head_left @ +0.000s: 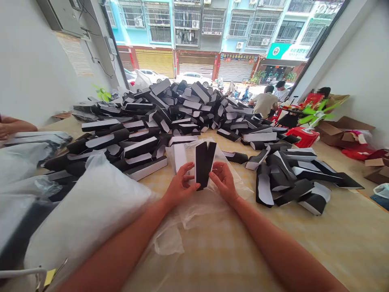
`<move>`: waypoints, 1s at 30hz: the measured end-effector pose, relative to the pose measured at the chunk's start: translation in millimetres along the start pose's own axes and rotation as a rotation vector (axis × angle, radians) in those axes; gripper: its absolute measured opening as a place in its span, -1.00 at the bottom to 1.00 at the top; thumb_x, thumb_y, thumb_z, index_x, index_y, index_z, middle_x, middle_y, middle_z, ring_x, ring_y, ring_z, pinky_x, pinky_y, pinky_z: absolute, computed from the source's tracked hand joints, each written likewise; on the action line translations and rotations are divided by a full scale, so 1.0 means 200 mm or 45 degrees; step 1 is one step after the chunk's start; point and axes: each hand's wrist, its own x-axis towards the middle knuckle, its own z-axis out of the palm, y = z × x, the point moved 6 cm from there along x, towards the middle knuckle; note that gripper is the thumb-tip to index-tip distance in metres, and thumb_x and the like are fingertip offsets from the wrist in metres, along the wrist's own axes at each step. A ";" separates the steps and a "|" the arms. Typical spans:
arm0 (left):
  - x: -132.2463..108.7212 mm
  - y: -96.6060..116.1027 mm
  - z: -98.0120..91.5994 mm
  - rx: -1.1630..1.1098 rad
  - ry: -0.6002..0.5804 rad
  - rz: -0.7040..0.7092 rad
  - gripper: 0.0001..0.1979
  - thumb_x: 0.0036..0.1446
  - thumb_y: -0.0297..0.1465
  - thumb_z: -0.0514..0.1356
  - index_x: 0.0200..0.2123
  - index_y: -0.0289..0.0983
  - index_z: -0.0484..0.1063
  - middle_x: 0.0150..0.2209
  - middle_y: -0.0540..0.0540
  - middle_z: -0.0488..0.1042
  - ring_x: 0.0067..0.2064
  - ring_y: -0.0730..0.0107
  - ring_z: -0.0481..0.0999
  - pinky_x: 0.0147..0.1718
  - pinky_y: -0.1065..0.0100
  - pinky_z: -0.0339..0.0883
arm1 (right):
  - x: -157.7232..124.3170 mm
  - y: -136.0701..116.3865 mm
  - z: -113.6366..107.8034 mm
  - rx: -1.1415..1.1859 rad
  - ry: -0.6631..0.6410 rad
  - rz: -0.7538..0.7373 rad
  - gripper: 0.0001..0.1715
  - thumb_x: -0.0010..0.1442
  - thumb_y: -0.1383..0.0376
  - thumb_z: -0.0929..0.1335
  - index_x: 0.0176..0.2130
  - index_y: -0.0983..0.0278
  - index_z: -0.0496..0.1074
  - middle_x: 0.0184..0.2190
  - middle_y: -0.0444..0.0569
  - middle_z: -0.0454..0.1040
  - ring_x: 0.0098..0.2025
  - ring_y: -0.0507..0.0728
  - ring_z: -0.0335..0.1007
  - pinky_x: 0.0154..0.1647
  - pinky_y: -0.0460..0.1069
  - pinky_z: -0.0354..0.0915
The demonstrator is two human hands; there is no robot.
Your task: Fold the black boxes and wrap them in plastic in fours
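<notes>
Left hand (182, 185) and right hand (224, 180) pinch black-and-white strip material (203, 166) upright. Plastic film (206, 209) lies beneath; far, similar strips (106, 138) heap the worktop (273, 243).

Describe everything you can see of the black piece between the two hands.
The black piece is a tall, narrow item with a matte dark face and a pale strip along its left edge; it looks like foam or stiff card. A V-shaped notch opens at its top; whether this separates two flaps or two pieces is unclear. It stands roughly upright, held at its left side by the left hand and its right by the right hand, above translucent plastic.
</notes>
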 end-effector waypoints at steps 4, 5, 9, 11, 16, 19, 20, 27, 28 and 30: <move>0.00 -0.01 0.00 -0.029 0.022 0.022 -0.29 0.03 -0.25 0.41 0.23 -0.06 0.24 0.21 -0.23 0.34 0.00 0.19 0.51 -0.25 0.35 0.49 | -0.01 0.00 0.02 -0.054 -0.064 -0.059 -0.55 0.26 0.06 0.41 0.05 0.11 0.26 -0.12 -0.05 0.39 -0.26 0.06 0.47 -0.19 0.04 0.46; 0.01 -0.01 0.00 -0.069 0.023 0.032 -0.30 0.05 -0.26 0.41 0.23 -0.06 0.24 0.19 -0.22 0.35 -0.01 0.20 0.52 -0.24 0.34 0.49 | -0.01 -0.01 0.03 -0.071 -0.090 -0.074 -0.52 0.26 0.07 0.41 0.08 0.11 0.25 -0.10 -0.03 0.40 -0.24 0.08 0.48 -0.17 0.05 0.46; 0.02 0.00 0.01 -0.249 0.002 0.084 -0.33 0.09 -0.29 0.39 0.23 -0.05 0.23 0.15 -0.19 0.36 -0.06 0.25 0.56 -0.19 0.27 0.53 | -0.01 -0.02 0.06 -0.112 -0.183 -0.140 -0.39 0.23 0.13 0.44 0.19 0.08 0.22 -0.08 0.01 0.46 -0.17 0.12 0.49 -0.17 0.05 0.47; 0.03 0.01 0.01 -0.292 0.000 0.098 -0.33 0.09 -0.31 0.39 0.23 -0.05 0.23 0.15 -0.18 0.36 -0.06 0.24 0.57 -0.19 0.26 0.55 | -0.01 -0.03 0.06 -0.119 -0.193 -0.161 -0.36 0.21 0.17 0.45 0.21 0.07 0.22 -0.09 0.00 0.46 -0.17 0.12 0.49 -0.21 0.02 0.47; 0.03 -0.01 0.00 -0.301 0.025 0.113 -0.34 0.09 -0.33 0.40 0.23 -0.05 0.23 0.13 -0.17 0.36 -0.07 0.25 0.58 -0.19 0.26 0.57 | 0.00 -0.02 0.07 -0.134 -0.189 -0.170 -0.34 0.20 0.20 0.45 0.22 0.06 0.22 -0.08 0.00 0.47 -0.17 0.11 0.49 -0.30 -0.02 0.44; 0.03 0.00 0.00 -0.310 0.019 0.154 -0.34 0.11 -0.33 0.39 0.24 -0.04 0.23 0.14 -0.16 0.36 -0.05 0.25 0.58 -0.16 0.25 0.57 | 0.00 -0.02 0.07 -0.150 -0.196 -0.161 -0.32 0.20 0.18 0.45 0.23 0.07 0.21 -0.12 -0.01 0.48 -0.17 0.12 0.49 -0.32 -0.02 0.42; 0.03 0.00 0.00 -0.310 0.020 0.168 -0.35 0.11 -0.34 0.38 0.24 -0.04 0.23 0.14 -0.16 0.36 -0.04 0.26 0.58 -0.14 0.24 0.56 | 0.00 -0.02 0.07 -0.152 -0.203 -0.156 -0.31 0.20 0.18 0.45 0.24 0.07 0.20 -0.14 -0.01 0.49 -0.16 0.13 0.48 -0.32 -0.02 0.41; 0.04 0.01 0.00 -0.279 0.015 0.211 -0.40 0.16 -0.31 0.35 0.23 -0.03 0.25 0.11 -0.15 0.40 -0.03 0.25 0.58 -0.11 0.22 0.54 | 0.01 0.00 0.07 -0.167 -0.218 -0.119 -0.28 0.20 0.12 0.45 0.26 0.09 0.19 -0.18 -0.01 0.49 -0.15 0.14 0.47 -0.32 -0.02 0.40; 0.04 0.01 0.00 -0.277 0.016 0.210 -0.40 0.16 -0.31 0.35 0.22 -0.03 0.24 0.10 -0.14 0.40 -0.03 0.25 0.58 -0.11 0.23 0.54 | 0.00 0.00 0.07 -0.172 -0.222 -0.118 -0.28 0.20 0.11 0.45 0.26 0.09 0.19 -0.18 -0.01 0.49 -0.15 0.14 0.47 -0.32 -0.02 0.40; 0.04 0.01 -0.01 -0.271 0.022 0.204 -0.40 0.15 -0.30 0.36 0.22 -0.03 0.24 0.09 -0.14 0.40 -0.04 0.26 0.58 -0.12 0.23 0.54 | 0.00 0.00 0.07 -0.174 -0.230 -0.119 -0.28 0.21 0.11 0.44 0.27 0.09 0.18 -0.17 -0.01 0.49 -0.14 0.14 0.47 -0.31 -0.02 0.40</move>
